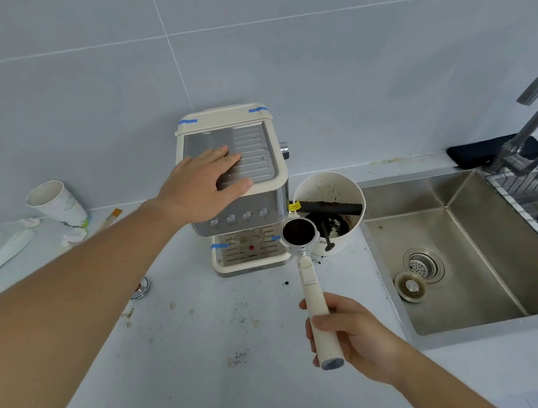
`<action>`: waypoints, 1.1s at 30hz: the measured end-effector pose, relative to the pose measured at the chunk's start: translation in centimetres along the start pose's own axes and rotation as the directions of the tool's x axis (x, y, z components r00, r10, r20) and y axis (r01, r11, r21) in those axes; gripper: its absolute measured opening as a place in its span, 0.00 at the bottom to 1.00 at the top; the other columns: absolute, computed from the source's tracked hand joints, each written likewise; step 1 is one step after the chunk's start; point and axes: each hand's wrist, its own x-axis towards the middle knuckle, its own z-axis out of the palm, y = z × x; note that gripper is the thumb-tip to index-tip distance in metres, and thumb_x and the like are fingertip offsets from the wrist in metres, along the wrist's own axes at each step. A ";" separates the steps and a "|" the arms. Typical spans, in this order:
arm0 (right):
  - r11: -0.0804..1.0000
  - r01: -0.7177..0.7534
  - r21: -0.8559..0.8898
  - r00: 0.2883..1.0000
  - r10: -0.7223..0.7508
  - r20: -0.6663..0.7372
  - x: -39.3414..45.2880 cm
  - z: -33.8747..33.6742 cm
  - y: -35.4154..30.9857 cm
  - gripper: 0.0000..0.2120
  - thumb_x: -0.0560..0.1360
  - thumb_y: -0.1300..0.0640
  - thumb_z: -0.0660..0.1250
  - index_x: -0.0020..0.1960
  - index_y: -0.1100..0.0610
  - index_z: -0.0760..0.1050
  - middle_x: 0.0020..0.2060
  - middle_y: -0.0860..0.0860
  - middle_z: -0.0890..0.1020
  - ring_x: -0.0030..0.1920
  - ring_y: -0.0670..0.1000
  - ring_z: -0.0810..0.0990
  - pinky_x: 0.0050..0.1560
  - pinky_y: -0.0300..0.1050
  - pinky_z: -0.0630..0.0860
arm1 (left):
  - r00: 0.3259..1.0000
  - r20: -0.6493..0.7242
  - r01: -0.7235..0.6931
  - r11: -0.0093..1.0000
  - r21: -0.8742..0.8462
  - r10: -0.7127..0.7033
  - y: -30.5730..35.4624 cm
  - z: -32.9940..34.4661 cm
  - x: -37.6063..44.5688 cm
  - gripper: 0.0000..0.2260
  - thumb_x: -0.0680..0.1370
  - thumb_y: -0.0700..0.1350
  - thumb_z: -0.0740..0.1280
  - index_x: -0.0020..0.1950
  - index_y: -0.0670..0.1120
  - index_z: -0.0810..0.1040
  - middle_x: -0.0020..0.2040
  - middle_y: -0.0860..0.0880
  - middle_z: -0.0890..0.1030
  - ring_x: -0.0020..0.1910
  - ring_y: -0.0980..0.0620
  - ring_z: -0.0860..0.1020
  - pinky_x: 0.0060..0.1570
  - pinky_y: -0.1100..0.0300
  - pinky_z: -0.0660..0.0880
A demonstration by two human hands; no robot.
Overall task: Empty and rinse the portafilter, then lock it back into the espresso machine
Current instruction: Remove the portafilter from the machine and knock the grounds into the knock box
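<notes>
A cream and steel espresso machine [259, 185] stands on the white counter against the tiled wall. My left hand [206, 184] lies flat on its metal top, fingers spread, holding nothing. My right hand [352, 332] grips the cream handle of the portafilter [299, 233]. The portafilter is out of the machine, held level in front of the machine's right side, basket up and full of dark coffee grounds. Just behind the basket stands a white knock box [346, 184] with a black bar across it and grounds inside.
A steel sink [494, 298] with a strainer drain and a loose plug lies to the right, with a tap [532, 125] and a wire rack above it. A paper cup [56, 202], a brush and white cloths sit at the left. Coffee specks dot the counter [208, 353].
</notes>
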 end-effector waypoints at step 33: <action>0.958 0.148 -0.246 0.889 -0.238 -0.391 3.4 -12.3 -10.3 0.15 0.76 0.69 0.67 0.61 0.58 0.75 0.40 0.59 0.74 0.25 0.51 0.74 0.24 0.43 0.71 | 0.984 -0.100 0.124 0.974 -0.192 -0.145 5.2 2.1 4.6 0.26 0.76 0.66 0.57 0.72 0.59 0.67 0.77 0.53 0.65 0.76 0.53 0.62 0.74 0.47 0.53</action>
